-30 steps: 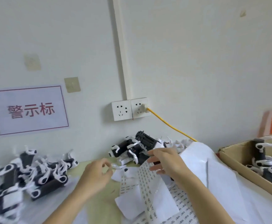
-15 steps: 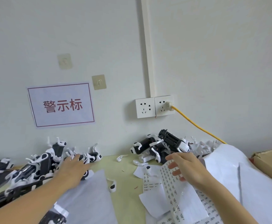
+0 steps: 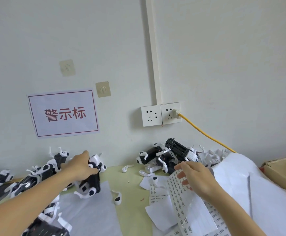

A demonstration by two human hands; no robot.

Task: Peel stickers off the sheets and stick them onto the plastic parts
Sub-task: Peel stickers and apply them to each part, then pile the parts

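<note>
One head-worn wide-angle cam, no 2nd view to overlap with. It looks fwd and slightly down from the person's own standpoint, facing a pale painted wall (image 3: pixel 224 65) square-on, so the wall fills the upper two thirds of the frame and the pale green counter (image 3: pixel 132 189) only the bottom strip. Close range: both forearms enter from the bottom edge, left hand (image 3: pixel 81 166) at lower left-centre, right hand (image 3: pixel 195 178) at lower right-centre. Wide lens bends the white vertical cable duct (image 3: pixel 154 51) and stretches the frame edges. A brown cardboard box (image 3: pixel 281 169) is cut by the right edge.
</note>
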